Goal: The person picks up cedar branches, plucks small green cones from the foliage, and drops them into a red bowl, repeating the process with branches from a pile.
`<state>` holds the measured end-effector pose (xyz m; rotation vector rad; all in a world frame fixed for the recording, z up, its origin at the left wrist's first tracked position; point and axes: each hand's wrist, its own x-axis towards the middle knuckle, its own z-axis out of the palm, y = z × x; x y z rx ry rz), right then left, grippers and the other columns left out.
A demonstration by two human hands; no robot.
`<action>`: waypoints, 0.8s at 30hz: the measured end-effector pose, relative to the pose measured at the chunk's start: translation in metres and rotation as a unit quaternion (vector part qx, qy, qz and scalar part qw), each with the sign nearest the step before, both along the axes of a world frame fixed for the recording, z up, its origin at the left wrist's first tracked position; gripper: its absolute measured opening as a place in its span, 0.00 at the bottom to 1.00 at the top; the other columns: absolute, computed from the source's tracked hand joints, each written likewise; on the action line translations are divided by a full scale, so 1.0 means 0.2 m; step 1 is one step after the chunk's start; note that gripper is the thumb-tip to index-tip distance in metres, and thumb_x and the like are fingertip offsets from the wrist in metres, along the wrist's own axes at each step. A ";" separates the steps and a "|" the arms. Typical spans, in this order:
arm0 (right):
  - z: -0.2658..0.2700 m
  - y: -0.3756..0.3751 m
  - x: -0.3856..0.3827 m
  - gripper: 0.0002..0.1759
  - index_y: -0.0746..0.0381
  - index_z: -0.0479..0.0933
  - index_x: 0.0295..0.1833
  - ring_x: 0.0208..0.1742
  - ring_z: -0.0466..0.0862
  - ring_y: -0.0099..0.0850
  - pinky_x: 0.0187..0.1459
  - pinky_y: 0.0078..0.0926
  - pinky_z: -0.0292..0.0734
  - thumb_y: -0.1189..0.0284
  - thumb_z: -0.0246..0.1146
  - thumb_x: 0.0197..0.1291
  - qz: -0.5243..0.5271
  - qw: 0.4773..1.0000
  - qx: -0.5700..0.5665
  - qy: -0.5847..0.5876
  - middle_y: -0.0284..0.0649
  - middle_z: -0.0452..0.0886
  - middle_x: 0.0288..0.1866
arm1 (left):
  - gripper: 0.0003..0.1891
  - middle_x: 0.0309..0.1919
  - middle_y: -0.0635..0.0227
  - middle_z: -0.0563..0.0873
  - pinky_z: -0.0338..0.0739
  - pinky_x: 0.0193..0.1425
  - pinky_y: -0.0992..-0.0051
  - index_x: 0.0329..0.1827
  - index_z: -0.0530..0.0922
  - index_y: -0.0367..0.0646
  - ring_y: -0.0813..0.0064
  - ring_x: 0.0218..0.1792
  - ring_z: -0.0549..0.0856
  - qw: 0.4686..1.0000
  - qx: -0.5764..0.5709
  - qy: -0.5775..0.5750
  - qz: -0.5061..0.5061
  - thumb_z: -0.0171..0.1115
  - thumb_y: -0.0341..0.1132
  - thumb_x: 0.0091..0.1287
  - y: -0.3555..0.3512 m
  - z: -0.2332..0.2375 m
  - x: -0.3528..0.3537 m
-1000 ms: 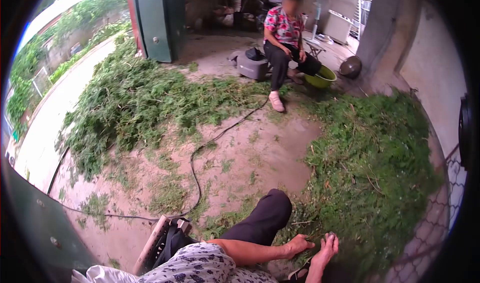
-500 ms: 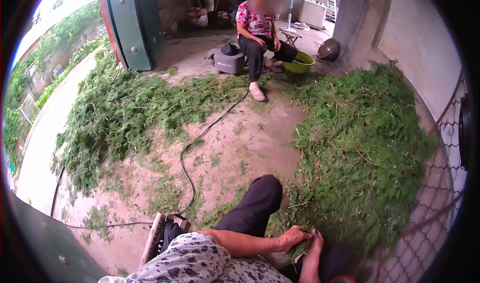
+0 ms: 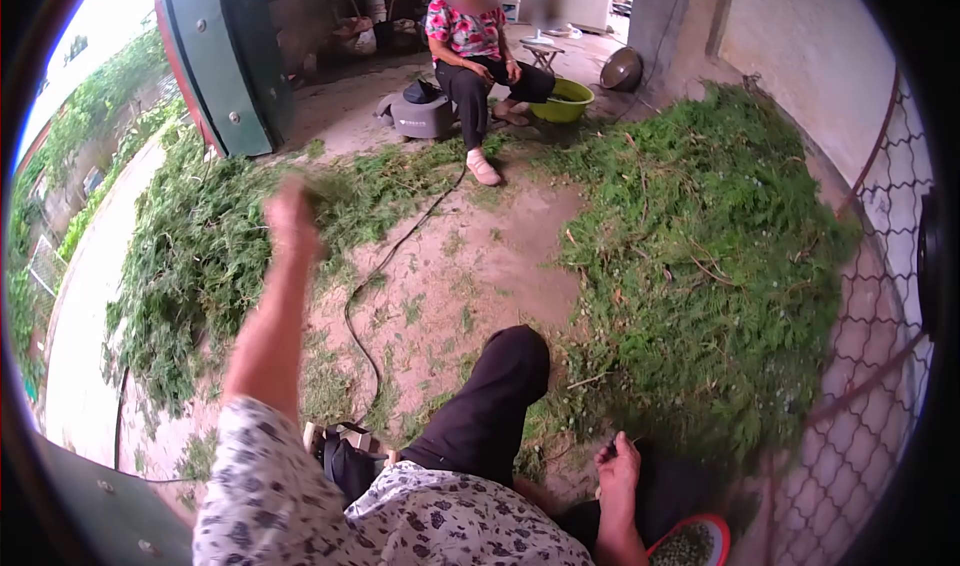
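My left hand (image 3: 291,216) is flung up and out to the left at arm's length, over the edge of the left heap of cut green plants (image 3: 190,266). It is motion-blurred, so I cannot make out what it holds. My right hand (image 3: 618,468) is low beside my knee in dark trousers (image 3: 500,386), fingers curled, at the near edge of the big right heap of greens (image 3: 700,266). Just below that hand stands a red-rimmed bowl (image 3: 690,544) with small green bits in it.
A black cable (image 3: 385,261) snakes across the bare dirt between the heaps. Another person (image 3: 470,36) sits at the back next to a grey box (image 3: 420,116) and a green basin (image 3: 563,101). A green door (image 3: 225,56) stands left, a wire fence (image 3: 880,366) right.
Both hands were together on a sprig of greens by my knee. My left arm has since swung up and out to the left; my right hand stayed low.
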<state>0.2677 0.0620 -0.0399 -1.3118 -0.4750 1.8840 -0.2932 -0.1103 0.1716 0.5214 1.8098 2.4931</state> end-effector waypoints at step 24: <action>-0.02 -0.16 -0.18 0.07 0.64 0.73 0.41 0.25 0.78 0.31 0.27 0.30 0.77 0.78 0.56 0.56 0.119 0.993 -0.009 -0.006 0.37 0.75 0.27 | 0.23 0.33 0.55 0.83 0.75 0.39 0.64 0.59 0.65 0.44 0.54 0.36 0.81 0.847 -0.280 0.263 -0.368 0.57 0.36 0.60 0.90 -0.61 1.42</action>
